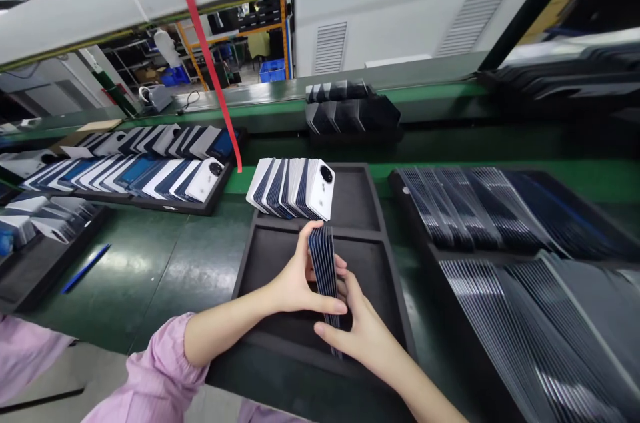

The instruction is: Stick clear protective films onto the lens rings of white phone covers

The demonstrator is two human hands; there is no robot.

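Observation:
My left hand (305, 283) and my right hand (357, 323) are closed around a stack of thin dark phone panels (324, 263), held on edge above the front compartment of a black foam tray (270, 256). The left thumb lies across the stack's near side, with its index finger along the top. The right hand grips the lower right, its thumb at the near edge; some fingers are hidden behind the panels. In the tray's back compartment, a leaning row of white and dark blue phone back covers (293, 189) fills the left part, the rightmost showing a round black camera opening.
At right, a tray holds dark glossy panels (465, 203) and film-like sheets (545, 316). Left trays carry more phone covers (150, 173). A blue pen (86, 268) lies on the green bench (165, 276). A red strip (207, 56) hangs ahead. Another tray of panels (345, 113) stands behind.

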